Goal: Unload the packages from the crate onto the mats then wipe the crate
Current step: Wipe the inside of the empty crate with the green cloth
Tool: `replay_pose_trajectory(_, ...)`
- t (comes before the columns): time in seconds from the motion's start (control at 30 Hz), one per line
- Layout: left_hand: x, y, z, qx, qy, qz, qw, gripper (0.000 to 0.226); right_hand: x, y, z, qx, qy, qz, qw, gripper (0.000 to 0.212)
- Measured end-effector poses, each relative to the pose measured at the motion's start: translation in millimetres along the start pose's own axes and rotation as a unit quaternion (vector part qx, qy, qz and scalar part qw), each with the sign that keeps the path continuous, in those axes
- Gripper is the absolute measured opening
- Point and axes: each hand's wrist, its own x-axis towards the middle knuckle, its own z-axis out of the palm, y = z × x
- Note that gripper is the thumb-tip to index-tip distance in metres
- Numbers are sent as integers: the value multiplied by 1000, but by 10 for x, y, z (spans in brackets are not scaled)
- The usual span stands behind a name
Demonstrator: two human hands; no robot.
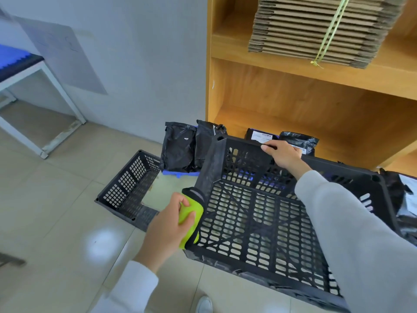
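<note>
Head view: the black perforated crate (259, 222) is tilted, with no packages inside; floor tiles show through its lattice base. The right hand (285, 154) grips the crate's far upper rim, fingers curled over the edge, the grey sleeve (352, 233) crossing above the crate's right side. The left hand (169, 224) holds a yellow-green cloth (191, 213) with a dark edge, thumb and fingers closed around it, and presses it against the crate's left side wall near the lower corner. Behind the crate, black plastic packages (180, 150) stand upright on a blue mat (178, 173) on the floor, against the white wall and the side of the wooden shelf unit (316, 105). Further packages, one with a white barcode label (261, 136), sit just beyond the rim beside the right hand. More black packages (404, 199) lie at the right edge of the frame. A second black crate (128, 188) rests on the floor to the left, near the first but apart from it. A strapped bundle of flattened cardboard (316, 28) lies on an upper shelf. A white-framed table with a blue tabletop (15, 59) stands at far left. A white shoe (204, 304) is visible at the bottom.
</note>
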Motion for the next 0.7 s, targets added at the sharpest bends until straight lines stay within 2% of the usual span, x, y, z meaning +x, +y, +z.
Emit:
replay_pose_trajectory(0.17,14,51,-19,20,-2,-5,1000,21,-124,-68,7,37,49,3,998,24)
replay_pose_trajectory(0.3,35,155,-62,56,9,-17,998,21,-578,-210,-74,117,119,-71,983,18)
replay_pose_trajectory(0.37,59,179,-73,100,12,-17,995,24,-1007,-272,-120,142,60,-138,978,19)
replay_pose_trajectory(0.43,74,209,-86,132,14,0,991,28,-1533,-275,-113,120,-31,-190,974,17)
replay_pose_trajectory(0.53,104,238,-132,137,10,12,990,30,-2270,-218,41,107,-122,-198,967,14)
replay_pose_trajectory(0.63,149,215,-182,117,-2,13,993,38,-2752,-143,288,132,-158,-203,957,17)
replay_pose_trajectory(0.7,183,185,-217,83,2,13,997,44,-2872,-73,482,120,-140,-215,959,22)
